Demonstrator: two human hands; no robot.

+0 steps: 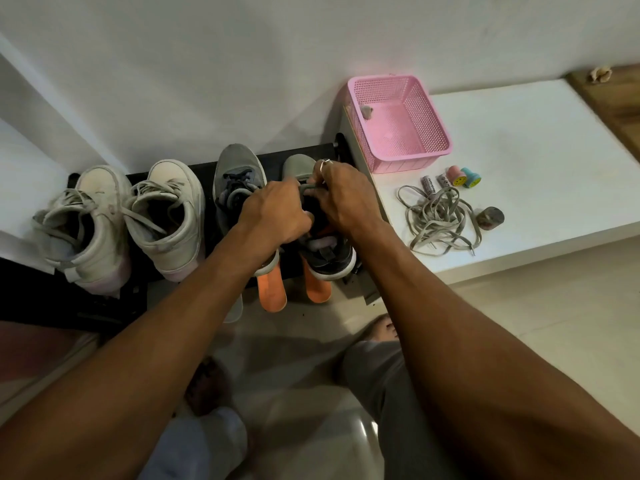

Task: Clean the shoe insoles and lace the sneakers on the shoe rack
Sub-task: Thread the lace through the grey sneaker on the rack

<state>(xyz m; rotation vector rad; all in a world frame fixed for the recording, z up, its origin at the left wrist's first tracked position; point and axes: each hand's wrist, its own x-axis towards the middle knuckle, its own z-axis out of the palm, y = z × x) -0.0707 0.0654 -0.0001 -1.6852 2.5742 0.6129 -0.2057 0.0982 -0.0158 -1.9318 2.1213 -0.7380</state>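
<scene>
Gray lace (306,188) was pinched by left hand (273,211) and right hand (343,199) over gray sneaker (300,168), shoe rack's (277,155) right end. Overhanging orange insoles (272,292) could be knocked off by forearms.

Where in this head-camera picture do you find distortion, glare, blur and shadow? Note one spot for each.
Head view: wide-angle distortion bows the forearms; head view: a glare patch sits at the bottom; head view: the cloth beside it is blurred, while the left hand, right hand and the lace they hold look sharp; head view: soft shadows lie under the arms.
</scene>
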